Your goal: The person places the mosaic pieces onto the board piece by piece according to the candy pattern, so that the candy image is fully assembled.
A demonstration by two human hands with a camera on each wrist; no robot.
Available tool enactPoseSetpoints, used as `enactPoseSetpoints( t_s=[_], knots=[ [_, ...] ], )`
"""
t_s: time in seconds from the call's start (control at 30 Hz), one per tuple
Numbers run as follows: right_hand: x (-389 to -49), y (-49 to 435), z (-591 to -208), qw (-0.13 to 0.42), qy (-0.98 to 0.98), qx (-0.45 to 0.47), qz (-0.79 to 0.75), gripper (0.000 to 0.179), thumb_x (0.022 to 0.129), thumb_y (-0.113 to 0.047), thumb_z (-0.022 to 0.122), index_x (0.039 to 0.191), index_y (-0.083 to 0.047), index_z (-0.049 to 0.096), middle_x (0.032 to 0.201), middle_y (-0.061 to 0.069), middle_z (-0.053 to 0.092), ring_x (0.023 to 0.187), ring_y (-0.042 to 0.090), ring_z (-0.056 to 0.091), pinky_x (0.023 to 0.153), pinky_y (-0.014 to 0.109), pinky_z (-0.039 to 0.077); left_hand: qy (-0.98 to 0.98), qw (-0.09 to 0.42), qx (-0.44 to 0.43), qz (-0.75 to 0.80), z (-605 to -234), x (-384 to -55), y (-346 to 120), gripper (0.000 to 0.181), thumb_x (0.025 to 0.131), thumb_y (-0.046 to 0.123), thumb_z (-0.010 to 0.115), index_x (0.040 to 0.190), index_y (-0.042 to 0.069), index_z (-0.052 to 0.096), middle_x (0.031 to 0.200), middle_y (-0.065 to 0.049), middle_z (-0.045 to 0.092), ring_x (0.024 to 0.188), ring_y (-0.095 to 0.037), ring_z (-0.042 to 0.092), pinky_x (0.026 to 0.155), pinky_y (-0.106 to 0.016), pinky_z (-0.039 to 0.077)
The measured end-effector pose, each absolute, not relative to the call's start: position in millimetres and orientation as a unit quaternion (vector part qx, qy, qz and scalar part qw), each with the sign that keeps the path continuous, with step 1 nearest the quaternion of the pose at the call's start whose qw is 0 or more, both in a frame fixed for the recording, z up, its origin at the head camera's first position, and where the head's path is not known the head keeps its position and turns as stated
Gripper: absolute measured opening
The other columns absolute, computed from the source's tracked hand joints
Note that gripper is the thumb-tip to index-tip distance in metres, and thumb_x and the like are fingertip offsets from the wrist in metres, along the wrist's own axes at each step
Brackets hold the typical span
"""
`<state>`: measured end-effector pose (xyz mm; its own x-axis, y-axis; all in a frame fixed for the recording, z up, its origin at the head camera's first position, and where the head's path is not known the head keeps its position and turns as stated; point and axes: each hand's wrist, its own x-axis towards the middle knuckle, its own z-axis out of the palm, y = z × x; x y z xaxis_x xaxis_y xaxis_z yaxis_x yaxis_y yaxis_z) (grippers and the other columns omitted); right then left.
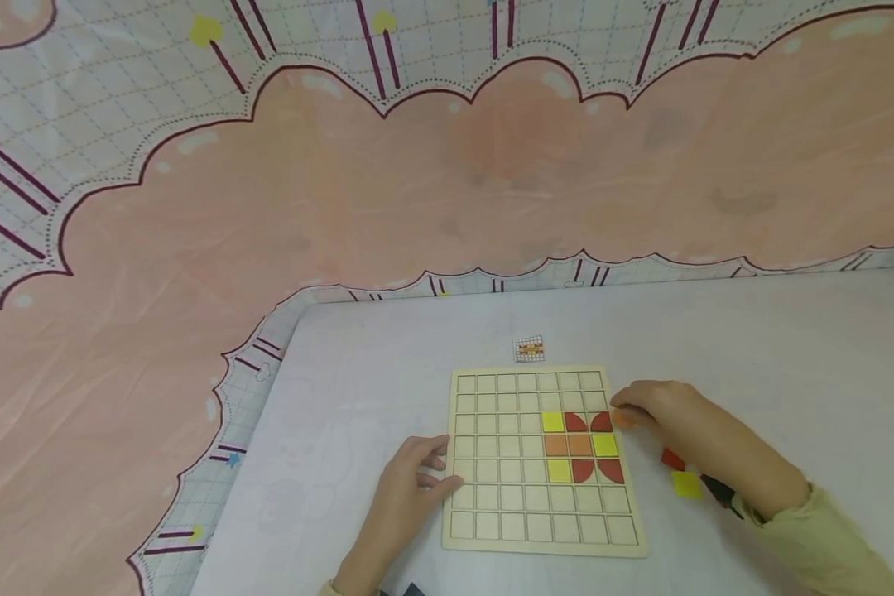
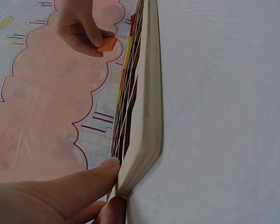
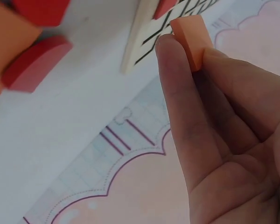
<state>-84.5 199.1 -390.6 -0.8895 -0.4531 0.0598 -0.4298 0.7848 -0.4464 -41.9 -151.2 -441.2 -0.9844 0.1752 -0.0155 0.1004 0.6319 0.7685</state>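
Orange block (image 3: 193, 43) sits pinched in the right hand (image 1: 657, 401) at two o'clock of the board (image 1: 531, 472); the left hand (image 1: 408, 480), fingers and thumb apart, touches its nine o'clock edge.

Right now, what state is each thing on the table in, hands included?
Board: flat, partly filled
Orange block: held off the board
Right hand: pinching that block
Left hand: touching the board's edge
Three yellow squares: in cells
Two orange squares: in cells
Four red pieces: in cells
Loose pieces: off the board
Picture card: lying flat
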Motion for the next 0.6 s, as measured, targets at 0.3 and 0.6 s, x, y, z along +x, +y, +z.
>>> enactPoseSetpoints(
  t_s=[0.3, 0.6],
  knots=[
    [-83.8, 181.9, -384.7, 0.054, 0.938, -0.234, -0.249, 0.01, 0.091, -0.016, 0.072, 0.099, -0.011, 0.074, 0.09, -0.008, 0.068, 0.078, 0.009, 0.058, 0.064, 0.023, 0.056, 0.903, 0.045, 0.076, 0.42, -440.5, -41.7, -151.6, 0.051, 0.082, 0.012, 0.081, 0.127, 0.002, 0.06, 0.111, -0.004, 0.061, 0.097, -0.018, 0.062, 0.075, -0.016, 0.058],
    [-83.9, 171.1, -388.1, -0.016, 0.921, -0.309, -0.236, 0.008, 0.087, -0.012, 0.075, 0.095, -0.011, 0.075, 0.091, -0.007, 0.067, 0.085, 0.01, 0.064, 0.075, 0.026, 0.06, 0.905, 0.048, 0.068, 0.417, -441.0, -42.4, -150.8, 0.052, 0.081, 0.011, 0.081, 0.128, 0.002, 0.061, 0.111, -0.003, 0.061, 0.097, -0.017, 0.061, 0.075, -0.016, 0.058]
  ],
)
